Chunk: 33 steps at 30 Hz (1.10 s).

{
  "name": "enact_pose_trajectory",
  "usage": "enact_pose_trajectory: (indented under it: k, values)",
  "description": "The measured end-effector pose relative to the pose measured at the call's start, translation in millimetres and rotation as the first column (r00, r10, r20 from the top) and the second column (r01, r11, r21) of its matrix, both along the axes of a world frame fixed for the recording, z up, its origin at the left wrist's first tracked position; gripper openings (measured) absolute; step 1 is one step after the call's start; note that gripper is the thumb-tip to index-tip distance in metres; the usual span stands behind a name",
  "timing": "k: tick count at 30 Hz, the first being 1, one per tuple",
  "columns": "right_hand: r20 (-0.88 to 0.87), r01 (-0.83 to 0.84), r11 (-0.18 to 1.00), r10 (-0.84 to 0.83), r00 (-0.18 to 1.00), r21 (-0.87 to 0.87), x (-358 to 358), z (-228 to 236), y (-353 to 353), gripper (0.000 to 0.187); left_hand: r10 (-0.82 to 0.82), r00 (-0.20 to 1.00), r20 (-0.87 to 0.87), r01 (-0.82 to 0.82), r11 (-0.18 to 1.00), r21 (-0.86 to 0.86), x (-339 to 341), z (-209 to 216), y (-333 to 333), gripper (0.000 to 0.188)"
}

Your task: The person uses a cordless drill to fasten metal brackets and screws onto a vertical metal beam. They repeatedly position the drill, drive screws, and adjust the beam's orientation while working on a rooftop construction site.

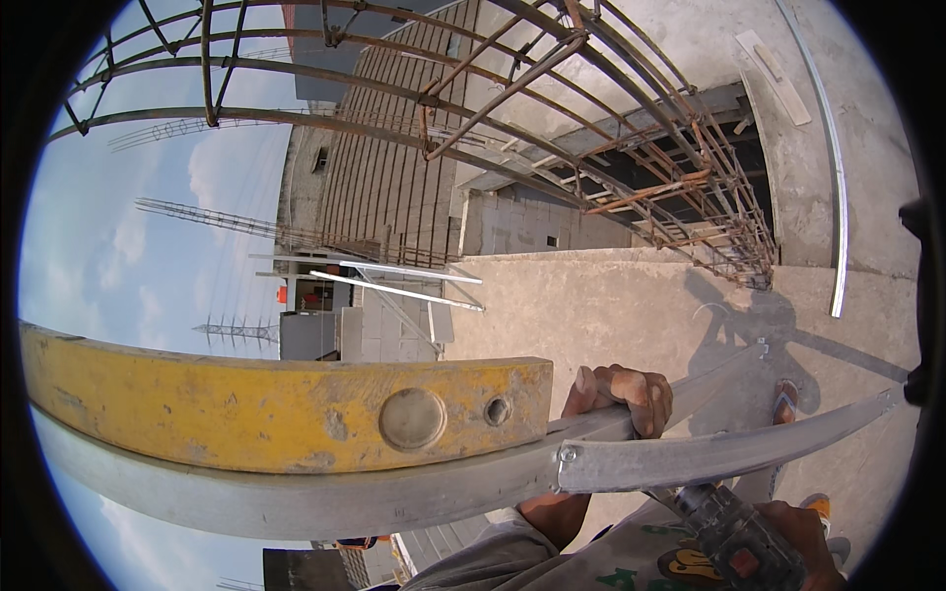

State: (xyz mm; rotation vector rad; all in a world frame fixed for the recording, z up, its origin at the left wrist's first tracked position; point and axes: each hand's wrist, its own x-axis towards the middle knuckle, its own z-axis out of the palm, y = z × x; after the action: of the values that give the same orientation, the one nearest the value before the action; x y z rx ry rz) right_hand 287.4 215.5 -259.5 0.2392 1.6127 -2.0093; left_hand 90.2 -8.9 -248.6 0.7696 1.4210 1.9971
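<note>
Screw head shows where the silver channel meets the long metal bar, so that joint looks at least begun, to my eye. With the yellow level laid along the bar, checking seems unfinished. The left hand's grip curls over the bar just past the level; the right hand's is wrapped round a power drill. Whether more fastening remains, I can't tell.

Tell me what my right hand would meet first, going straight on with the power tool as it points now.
Likely the silver metal bar, just ahead of the power tool in your right hand, though the depth between tool and bar is unclear.
</note>
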Motion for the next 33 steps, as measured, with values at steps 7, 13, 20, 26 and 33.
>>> enact_pose_trajectory:
  k: [7, 13, 20, 26, 33]
  values:
    - [-0.233, -0.182, 0.982, 0.187, 0.954, 0.043, 1.6, -5.9, 21.2, 0.059, -0.054, 0.998, 0.045, 0.053, 0.998, 0.021, -4.5, -10.8, -13.7, 0.083]
    - [-0.397, -0.012, 0.997, -0.02, 0.918, -0.077, 14.0, -25.4, 13.5, 0.059, -0.111, 0.994, 0.018, 0.11, 0.993, 0.045, -10.5, -15.7, -14.5, 0.076]
    - [-0.467, 0.063, 0.983, -0.137, 0.873, -0.17, 19.9, -24.8, 5.4, 0.056, 0.028, 0.958, 0.286, -0.063, 0.991, 0.115, 4.2, -13.0, -12.9, 0.074]
    - [-0.482, 0.146, 0.975, -0.212, 0.851, -0.17, 29.6, -26.9, -9.1, 0.054, -0.108, 0.961, 0.256, 0.071, 0.986, 0.149, -7.9, -19.2, -13.1, 0.072]
    - [-0.452, 0.143, 0.982, -0.182, 0.873, -0.119, 32.6, -19.9, -9.7, 0.054, -0.041, 0.958, 0.284, -0.015, 0.982, 0.19, -4.4, -21.7, -10.0, 0.078]
